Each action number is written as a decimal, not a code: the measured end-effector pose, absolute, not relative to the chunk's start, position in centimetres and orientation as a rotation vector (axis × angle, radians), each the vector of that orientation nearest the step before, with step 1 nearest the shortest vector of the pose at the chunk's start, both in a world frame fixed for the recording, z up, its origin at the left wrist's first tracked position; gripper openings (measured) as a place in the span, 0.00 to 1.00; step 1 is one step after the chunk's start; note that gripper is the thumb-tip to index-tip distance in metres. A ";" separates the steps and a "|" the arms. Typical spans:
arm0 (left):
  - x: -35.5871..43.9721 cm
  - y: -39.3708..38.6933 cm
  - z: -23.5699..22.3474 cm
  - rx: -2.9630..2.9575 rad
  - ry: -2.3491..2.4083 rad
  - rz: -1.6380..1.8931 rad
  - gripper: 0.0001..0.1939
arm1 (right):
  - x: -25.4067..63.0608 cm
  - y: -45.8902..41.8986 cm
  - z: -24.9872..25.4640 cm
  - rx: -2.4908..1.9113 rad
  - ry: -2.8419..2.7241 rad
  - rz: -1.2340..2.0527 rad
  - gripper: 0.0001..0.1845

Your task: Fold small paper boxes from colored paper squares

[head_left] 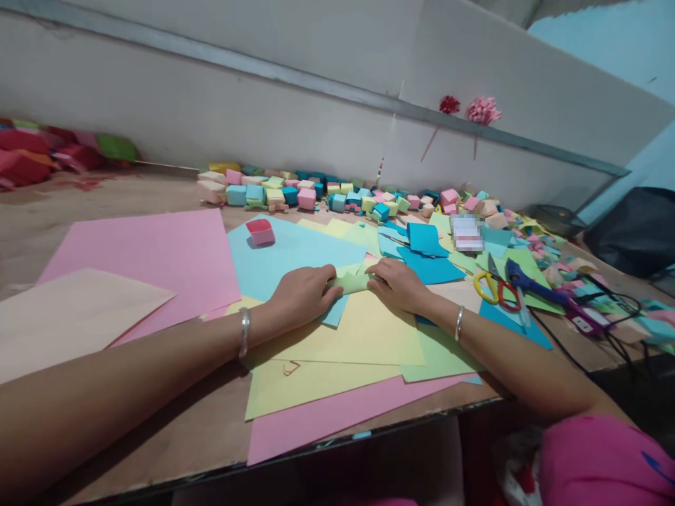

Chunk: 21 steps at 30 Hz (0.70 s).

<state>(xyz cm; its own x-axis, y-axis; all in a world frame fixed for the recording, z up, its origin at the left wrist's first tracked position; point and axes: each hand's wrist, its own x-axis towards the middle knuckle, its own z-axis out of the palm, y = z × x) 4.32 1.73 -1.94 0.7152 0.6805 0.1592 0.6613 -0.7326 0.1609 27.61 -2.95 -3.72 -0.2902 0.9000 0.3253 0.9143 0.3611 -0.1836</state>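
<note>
Between my hands is a small strip of light green paper (352, 282), low over the stacked sheets. My left hand (306, 292) pinches its left end between thumb and fingers. At the other end, the fingers of my right hand (395, 282) are closed on the same strip. Yellow sheets (363, 334) lie beneath, with a large light blue sheet (295, 256) behind my left hand. A small pink paper box (261, 232) stands on the blue sheet. A folded bright blue paper (426, 240) rests beyond my right hand.
Scissors (496, 288) with yellow and red handles and a blue glue gun (532, 281) with a cord lie at right. Several small paper boxes (306, 199) line the wall. Pink sheets (152, 260) cover the left side. The table's front edge (337, 441) is near me.
</note>
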 end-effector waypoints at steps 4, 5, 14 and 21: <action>4.4 1.8 -2.0 2.780 1.161 0.294 0.11 | 27.8 -2.9 -3.8 -1.589 -2.278 -0.044 0.09; 4.4 1.8 -2.1 2.759 1.176 0.301 0.11 | 27.7 -2.9 -3.8 -1.598 -2.263 -0.044 0.09; 4.2 2.0 -2.3 2.655 1.148 0.363 0.11 | 27.4 -3.0 -3.9 -1.752 -2.043 0.128 0.10; 4.2 1.9 -2.2 2.655 1.163 0.343 0.08 | 27.5 -2.8 -3.7 -1.685 -2.101 0.068 0.12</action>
